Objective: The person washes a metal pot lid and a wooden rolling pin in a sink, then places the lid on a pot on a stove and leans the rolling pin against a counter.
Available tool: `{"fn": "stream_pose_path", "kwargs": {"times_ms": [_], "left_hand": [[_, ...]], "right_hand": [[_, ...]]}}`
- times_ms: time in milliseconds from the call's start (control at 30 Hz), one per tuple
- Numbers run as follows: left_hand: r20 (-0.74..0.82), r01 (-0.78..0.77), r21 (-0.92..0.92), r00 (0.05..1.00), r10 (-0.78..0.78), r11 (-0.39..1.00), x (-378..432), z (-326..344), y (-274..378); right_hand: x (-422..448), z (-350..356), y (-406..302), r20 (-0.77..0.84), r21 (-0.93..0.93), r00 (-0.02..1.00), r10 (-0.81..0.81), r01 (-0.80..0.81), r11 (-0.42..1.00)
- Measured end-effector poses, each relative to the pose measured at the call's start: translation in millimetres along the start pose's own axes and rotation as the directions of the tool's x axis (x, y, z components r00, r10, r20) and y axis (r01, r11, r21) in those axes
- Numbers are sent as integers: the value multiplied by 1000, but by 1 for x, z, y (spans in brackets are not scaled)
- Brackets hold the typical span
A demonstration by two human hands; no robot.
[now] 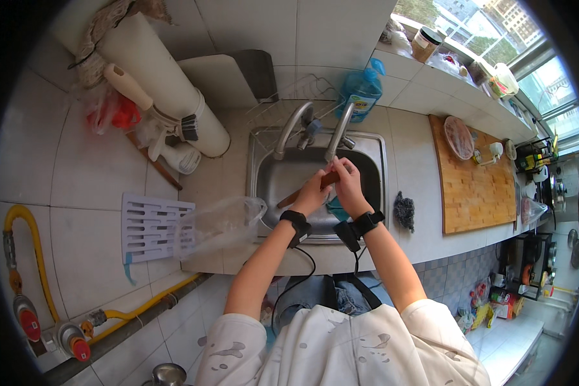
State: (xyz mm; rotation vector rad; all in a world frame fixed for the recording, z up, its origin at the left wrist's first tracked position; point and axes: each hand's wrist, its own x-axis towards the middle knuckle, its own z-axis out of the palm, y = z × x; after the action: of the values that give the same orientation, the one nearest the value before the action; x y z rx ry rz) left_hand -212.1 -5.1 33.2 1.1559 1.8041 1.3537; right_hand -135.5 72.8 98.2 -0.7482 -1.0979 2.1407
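Observation:
Over the steel sink (281, 179), my left hand (311, 194) is closed around a long brown object (289, 199), perhaps a wooden handle; its kind is unclear. Its lower end points left and towards me, while the upper part lies between both hands. My right hand (348, 186) grips near the upper end, just below the tip of the right faucet (338, 135). The fingers of both hands almost meet there and hide that end. A second curved faucet (289, 129) stands to the left. A teal cloth or sponge (337, 210) lies in the basin under my right wrist.
A clear plastic bag (222, 227) hangs by the sink's left edge. Right of the sink are a dark scouring pad (404, 211) and a wooden cutting board (480, 193). A blue soap bottle (362, 91) and a wire rack (289, 108) stand behind the faucets.

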Motion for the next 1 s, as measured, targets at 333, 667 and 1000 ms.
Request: {"fn": "stream_pose_path", "kwargs": {"times_ms": [333, 667, 1000], "left_hand": [[-9, 63, -192, 998, -66, 979, 8, -22, 5], [33, 23, -163, 999, -18, 986, 10, -7, -33], [118, 11, -272, 993, 22, 962, 19, -18, -20]], "right_hand": [[19, 27, 8, -22, -324, 999, 25, -31, 946], [13, 23, -8, -25, -309, 1000, -7, -1, 951], [18, 22, 1, -68, -237, 994, 87, -101, 966]]}}
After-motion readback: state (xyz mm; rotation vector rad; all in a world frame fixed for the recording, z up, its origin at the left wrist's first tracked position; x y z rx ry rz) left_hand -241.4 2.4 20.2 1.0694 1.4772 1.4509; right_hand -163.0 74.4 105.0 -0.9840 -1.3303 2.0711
